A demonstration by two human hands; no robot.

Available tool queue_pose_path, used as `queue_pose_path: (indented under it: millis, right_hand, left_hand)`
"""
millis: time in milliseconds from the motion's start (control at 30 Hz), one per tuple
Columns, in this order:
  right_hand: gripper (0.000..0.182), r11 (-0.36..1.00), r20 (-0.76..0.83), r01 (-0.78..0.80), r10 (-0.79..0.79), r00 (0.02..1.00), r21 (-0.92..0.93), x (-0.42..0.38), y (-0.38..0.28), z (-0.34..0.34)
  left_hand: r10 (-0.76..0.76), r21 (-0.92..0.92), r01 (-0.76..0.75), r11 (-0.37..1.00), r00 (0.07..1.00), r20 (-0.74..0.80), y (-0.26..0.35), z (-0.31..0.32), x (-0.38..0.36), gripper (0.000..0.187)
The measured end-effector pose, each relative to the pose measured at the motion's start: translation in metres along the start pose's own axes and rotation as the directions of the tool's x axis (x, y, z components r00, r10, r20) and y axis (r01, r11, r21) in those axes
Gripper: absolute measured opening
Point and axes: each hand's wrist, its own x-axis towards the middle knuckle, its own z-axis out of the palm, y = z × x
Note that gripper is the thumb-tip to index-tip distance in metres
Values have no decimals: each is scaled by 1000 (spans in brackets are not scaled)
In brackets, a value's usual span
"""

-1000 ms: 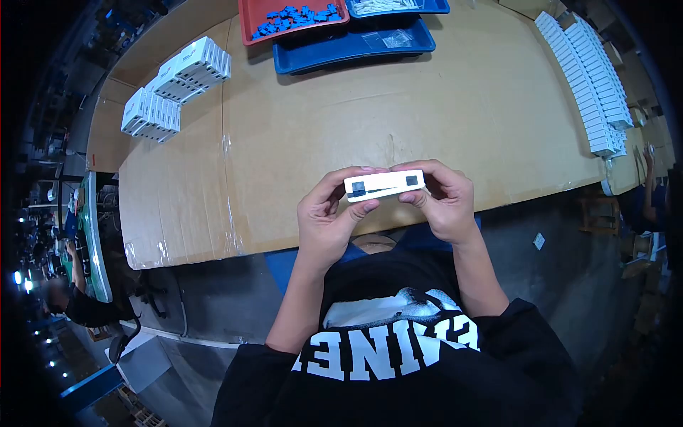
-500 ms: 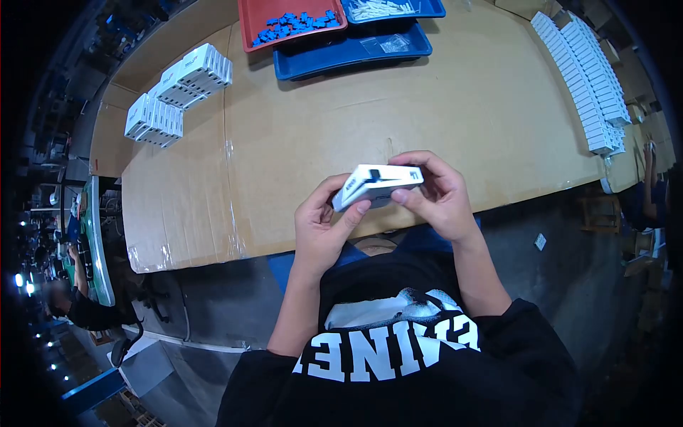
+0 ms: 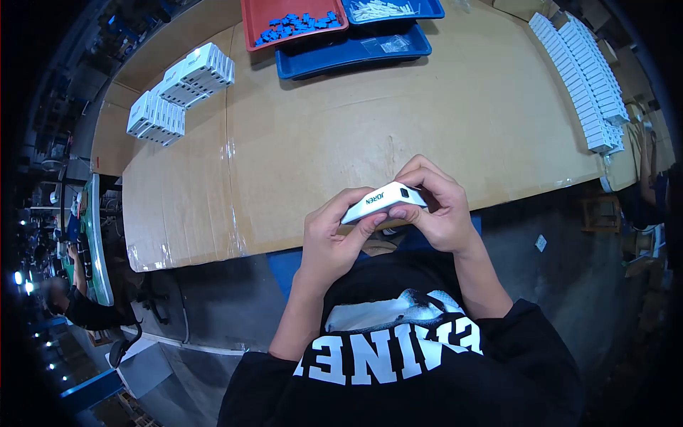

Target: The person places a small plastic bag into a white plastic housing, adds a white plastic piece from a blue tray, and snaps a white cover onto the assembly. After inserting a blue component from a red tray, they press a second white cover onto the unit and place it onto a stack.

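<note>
A small white box (image 3: 383, 201) with dark lettering and a black square near one end is held just beyond the table's front edge, in front of my body. My left hand (image 3: 339, 231) grips its left end between thumb and fingers. At the right end, my right hand (image 3: 437, 206) pinches it, with the fingers over the far side and the thumb on the near side. The face with the lettering points up toward the camera; its underside is hidden.
Similar white boxes stand in rows at the table's left (image 3: 156, 117) and far right (image 3: 580, 82). A red tray (image 3: 260, 18) of blue pieces and blue trays (image 3: 313, 65) with white pieces and clear bags sit at the back. Co-workers (image 3: 89, 306) are at both sides.
The box has turned so its lettered face now shows flat, and the gap seen along it before no longer shows. Both hands have shifted slightly, drawing closer together.
</note>
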Motion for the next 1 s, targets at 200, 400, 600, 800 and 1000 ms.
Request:
queue_pose_path:
  millis: [200,400,600,800,1000]
  right_hand:
    - [32,988,-60,-53,62,996,142,7,-4,10]
    - [31,976,-88,-59,79,993,209,-2,-3,8]
    - [32,950,-135,102,-65,989,295,-9,11,15]
    - [39,889,-272,27,111,956,456,-9,27,21]
    - [44,878,-110,-87,156,982,471,-13,36,15]
  left_hand:
    - [-104,-296,77,952,992,-77,0,3,1,34]
    - [-100,-386,49,921,989,-113,-6,-3,-7,40]
    - [27,-318,-47,947,997,-66,-3,-13,-7,39]
    - [-94,-529,58,847,995,-41,-26,-9,0,50]
    - [-197,-749,512,421,857,476,-45,0,-2,64]
